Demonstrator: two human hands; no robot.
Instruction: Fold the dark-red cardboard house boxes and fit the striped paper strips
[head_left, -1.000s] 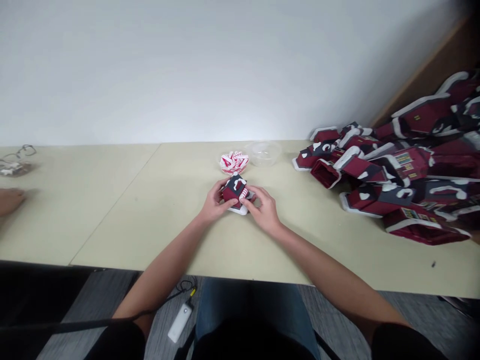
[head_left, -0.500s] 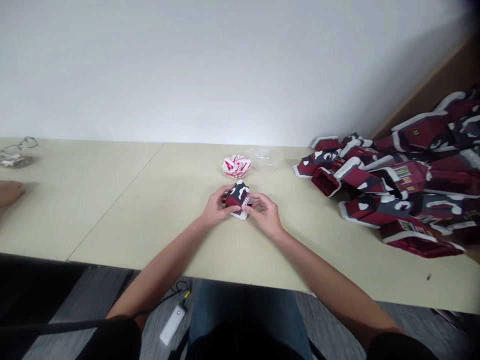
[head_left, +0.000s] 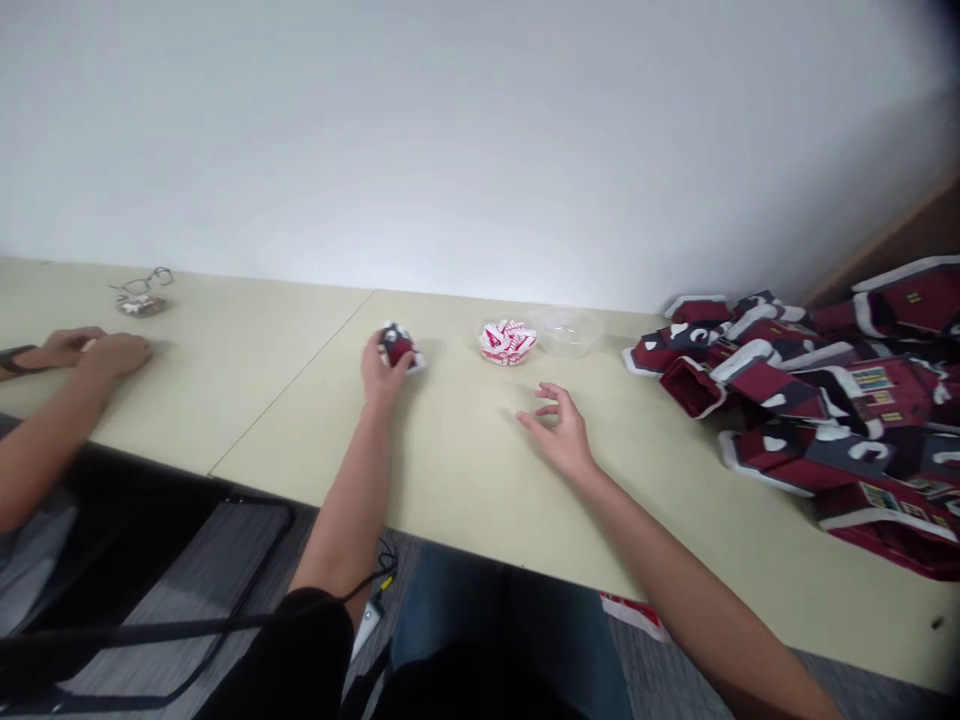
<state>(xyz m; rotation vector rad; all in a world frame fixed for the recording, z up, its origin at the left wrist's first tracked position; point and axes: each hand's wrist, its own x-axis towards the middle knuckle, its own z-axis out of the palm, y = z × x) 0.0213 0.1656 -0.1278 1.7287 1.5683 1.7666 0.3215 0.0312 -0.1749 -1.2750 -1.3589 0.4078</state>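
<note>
Behind a cream tabletop crossed by a thin seam, a plain pale wall is rising. Any lettering on the red-and-white pieces, which are filling a small clear bowl between the hands and the wall, is blurring too much to read. Half a second ago both hands were meeting at the model house in front of the body; now the left hand alone is holding it, farther left and nearer the wall, between the seam and the bowl. The view is also swinging left, so a co-worker's hands are showing fully, near a pair of glasses. The model house is turning its dark, white-trimmed roof upward and toward the wall, while its white base edge is peeking out on the right; the hand is covering too much to tell the long axis, or whether the base is touching the table. The left fingers are wrapping around its body, thumb on the near side. The right hand is hovering apart, thumb and fingers spreading wide, nearest the bowl. More red houses are lying heaped at the right, beyond a clear dish.
</note>
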